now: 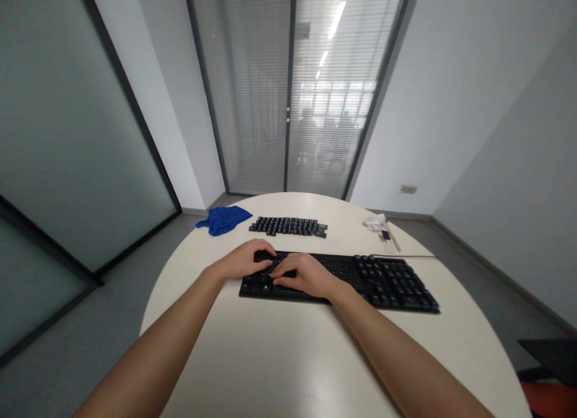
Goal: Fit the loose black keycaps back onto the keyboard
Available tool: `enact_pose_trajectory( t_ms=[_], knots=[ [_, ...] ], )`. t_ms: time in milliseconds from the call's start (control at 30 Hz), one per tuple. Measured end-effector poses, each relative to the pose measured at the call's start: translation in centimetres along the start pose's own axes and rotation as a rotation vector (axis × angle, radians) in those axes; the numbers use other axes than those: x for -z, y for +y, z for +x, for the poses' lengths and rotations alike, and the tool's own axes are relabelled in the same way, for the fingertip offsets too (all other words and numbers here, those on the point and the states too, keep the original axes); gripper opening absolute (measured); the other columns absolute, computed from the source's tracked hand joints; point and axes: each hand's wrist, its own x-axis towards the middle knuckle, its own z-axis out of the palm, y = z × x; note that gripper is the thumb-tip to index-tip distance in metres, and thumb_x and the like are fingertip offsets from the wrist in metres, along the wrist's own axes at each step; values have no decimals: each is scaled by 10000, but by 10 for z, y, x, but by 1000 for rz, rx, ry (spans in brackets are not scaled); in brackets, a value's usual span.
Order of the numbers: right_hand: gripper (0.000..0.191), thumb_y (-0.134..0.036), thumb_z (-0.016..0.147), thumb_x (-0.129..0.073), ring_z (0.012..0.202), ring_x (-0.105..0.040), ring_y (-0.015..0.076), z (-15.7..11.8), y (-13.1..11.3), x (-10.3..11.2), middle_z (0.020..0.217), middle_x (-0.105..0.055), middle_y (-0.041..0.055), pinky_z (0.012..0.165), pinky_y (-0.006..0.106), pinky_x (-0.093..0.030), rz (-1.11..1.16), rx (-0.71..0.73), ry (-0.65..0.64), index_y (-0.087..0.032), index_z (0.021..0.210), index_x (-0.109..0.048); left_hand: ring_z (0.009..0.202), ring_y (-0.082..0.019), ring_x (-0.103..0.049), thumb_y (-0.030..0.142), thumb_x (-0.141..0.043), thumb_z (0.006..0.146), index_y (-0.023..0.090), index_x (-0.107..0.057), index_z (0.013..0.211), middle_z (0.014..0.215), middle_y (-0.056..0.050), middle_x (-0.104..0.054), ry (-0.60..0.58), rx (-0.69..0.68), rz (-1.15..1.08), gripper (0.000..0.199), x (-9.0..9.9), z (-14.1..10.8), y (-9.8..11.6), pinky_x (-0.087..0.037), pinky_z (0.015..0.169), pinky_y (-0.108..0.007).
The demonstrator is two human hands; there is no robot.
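A black keyboard (288, 293) lies across the table. Much of its main section shows no keycaps, while the number pad block at its right end is covered with keys. My left hand (243, 259) rests on the keyboard's left part, its thumb and fingers apart. Beside it, my right hand (309, 275) reaches down onto the bare key section, thumb and fingertips drawn together in a pinch. Whatever may be between those fingertips is too small to make out. Behind the keyboard, loose black keycaps (288, 226) stand in several neat rows.
All this is on a round cream table (265, 352). A crumpled blue cloth (224, 220) lies at the back left. At the back right are a white crumpled wrapper (375, 222), a small brush-like tool (386, 235) and a thin stick (393, 238). A cable runs off rightward.
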Motion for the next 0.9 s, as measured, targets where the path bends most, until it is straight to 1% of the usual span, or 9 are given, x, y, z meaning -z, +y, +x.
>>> enact_pose_trajectory(
  t_ms=[133,333,433,533,667,800,900],
  knots=[
    [164,-349,867,-732,880,-716,189,1,0,0,946,-790,25,825,273,-513,9,-44,9,-253,984,-794,1131,-248,-608,332,-699,857,222,-671,1162,1196,-64,-673,-77,75,-94,326,9,-2,3,-442,1033,-384],
    [151,-332,892,-701,899,-713,187,0,-3,2,961,-791,23,859,283,-511,33,-2,-28,-251,977,-796,1193,-266,-583,400,-741,826,222,-647,1214,1267,-79,-648,-146,116,-142,437,15,-3,8,-413,1074,-405],
    [152,-294,900,-681,921,-707,191,0,-7,4,984,-788,28,878,296,-508,21,13,-31,-245,992,-791,1203,-273,-579,417,-761,809,227,-639,1231,1275,-81,-641,-147,120,-145,479,14,-4,7,-411,1078,-412],
    [147,-274,904,-667,910,-705,191,0,-8,4,975,-786,27,875,303,-508,8,-8,-25,-246,982,-788,1195,-272,-582,427,-771,803,234,-644,1225,1270,-82,-641,-136,105,-146,482,13,-4,6,-415,1075,-413],
    [131,-267,902,-670,882,-704,181,1,-7,2,944,-781,22,849,287,-504,-5,-46,-7,-243,961,-785,1193,-268,-584,428,-775,801,240,-651,1218,1267,-78,-643,-131,101,-149,474,13,-4,6,-421,1069,-406],
    [139,-239,903,-659,883,-701,175,2,-7,2,944,-777,26,842,273,-498,-5,-54,-10,-229,965,-782,1196,-267,-581,416,-787,791,239,-653,1210,1268,-77,-641,-138,103,-153,475,13,-4,6,-414,1075,-408],
    [141,-250,902,-660,887,-699,178,1,-7,3,947,-776,28,847,277,-495,-14,-52,-15,-230,971,-781,1203,-267,-574,393,-797,781,233,-646,1215,1271,-80,-635,-151,100,-157,487,13,-4,6,-406,1081,-414]
  ],
)
